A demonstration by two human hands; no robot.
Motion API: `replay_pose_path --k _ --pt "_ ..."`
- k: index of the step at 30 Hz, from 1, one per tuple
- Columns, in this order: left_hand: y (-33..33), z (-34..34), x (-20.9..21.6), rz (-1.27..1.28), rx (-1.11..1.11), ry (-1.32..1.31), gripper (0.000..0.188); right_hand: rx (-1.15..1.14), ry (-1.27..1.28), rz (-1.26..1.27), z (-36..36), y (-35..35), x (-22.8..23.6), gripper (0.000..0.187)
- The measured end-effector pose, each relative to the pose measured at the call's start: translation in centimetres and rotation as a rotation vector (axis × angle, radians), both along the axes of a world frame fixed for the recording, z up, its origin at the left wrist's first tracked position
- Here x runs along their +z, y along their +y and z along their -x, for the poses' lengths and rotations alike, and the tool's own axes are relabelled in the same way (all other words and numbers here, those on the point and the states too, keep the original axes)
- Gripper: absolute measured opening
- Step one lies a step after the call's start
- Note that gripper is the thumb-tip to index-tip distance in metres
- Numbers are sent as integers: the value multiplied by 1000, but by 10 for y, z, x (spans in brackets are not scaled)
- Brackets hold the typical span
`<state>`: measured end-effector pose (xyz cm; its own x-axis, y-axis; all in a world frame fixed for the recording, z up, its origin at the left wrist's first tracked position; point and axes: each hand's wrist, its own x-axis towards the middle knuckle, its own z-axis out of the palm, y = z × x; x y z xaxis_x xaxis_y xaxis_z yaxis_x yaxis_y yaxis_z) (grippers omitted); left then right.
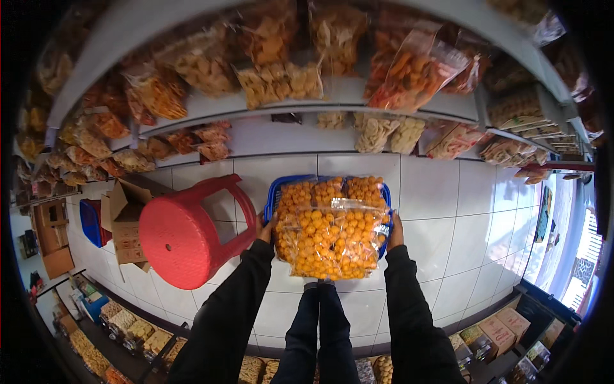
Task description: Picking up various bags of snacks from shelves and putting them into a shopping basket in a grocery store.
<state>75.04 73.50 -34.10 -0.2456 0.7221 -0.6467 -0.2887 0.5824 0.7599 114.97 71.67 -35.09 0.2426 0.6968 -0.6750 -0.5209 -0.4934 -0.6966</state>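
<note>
A blue plastic basket (271, 196) is held between my two hands above the tiled floor. Clear bags of round orange snacks (332, 240) fill it and pile over its near rim. My left hand (265, 229) grips the basket's left side, and my right hand (396, 230) grips the right side. Both hands are closed on the rim, with the fingers partly hidden by the basket and the bags. The basket's near edge and bottom are covered from sight.
A red plastic stool (176, 237) stands just left of my left arm. Behind it are an open cardboard box (128, 224) and a blue container (93, 221). Shelves of bagged snacks (281, 83) run along the far side. More goods, including boxes (505, 329), line the near side.
</note>
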Motion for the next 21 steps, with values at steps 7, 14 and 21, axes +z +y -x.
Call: replay_pose_path --k 7,14,21 --pt "22 -13 -39 157 -8 -9 69 -29 168 15 7 22 -60 47" --pt "19 -29 -48 131 35 -32 66 66 68 49 -15 29 -72 60" --pt "14 -16 -64 161 35 26 84 141 -201 381 -18 31 -44 90"
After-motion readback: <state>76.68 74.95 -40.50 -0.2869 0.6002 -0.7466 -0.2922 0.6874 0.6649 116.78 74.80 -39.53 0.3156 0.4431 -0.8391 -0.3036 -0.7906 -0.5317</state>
